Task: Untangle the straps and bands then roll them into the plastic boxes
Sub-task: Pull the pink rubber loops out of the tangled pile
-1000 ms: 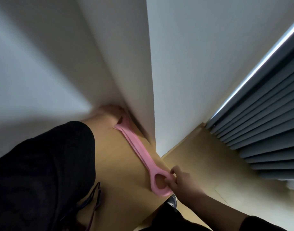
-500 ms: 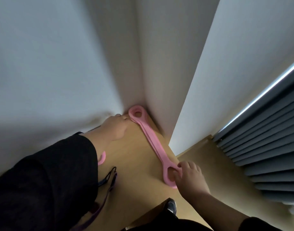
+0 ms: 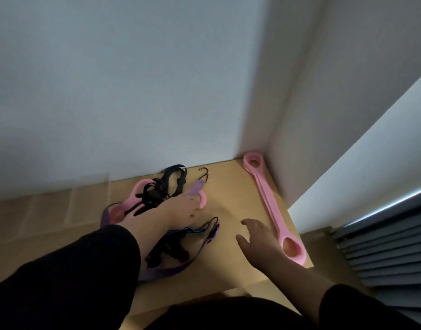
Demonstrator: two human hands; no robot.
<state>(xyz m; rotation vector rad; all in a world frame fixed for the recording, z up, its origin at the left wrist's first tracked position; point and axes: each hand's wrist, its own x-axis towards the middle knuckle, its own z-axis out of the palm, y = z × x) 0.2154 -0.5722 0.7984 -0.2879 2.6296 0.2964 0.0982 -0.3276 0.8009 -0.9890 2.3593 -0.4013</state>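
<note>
**One pink band laid straight, the rest still knotted**

A long pink band [image 3: 271, 206] with an oval loop at each end lies flat and straight along the right edge of the surface [image 3: 231, 206], its near loop just right of the right hand's fingers [image 3: 252, 225], apart from them. A tangle sits under and around the left hand's fingers [image 3: 192, 201]: a second pink band [image 3: 133, 198] curled beyond them, its end loop touching them; black straps [image 3: 169, 184] bunched over it; a purple strap [image 3: 196, 189] ending in a dark hook past the fingertips. Nearer than those fingers, a blue-and-black cord [image 3: 192, 231] and a purple strap's long tail [image 3: 171, 270] trail across the surface. At far left stands a clear plastic box [image 3: 90, 186], blurred.
</note>
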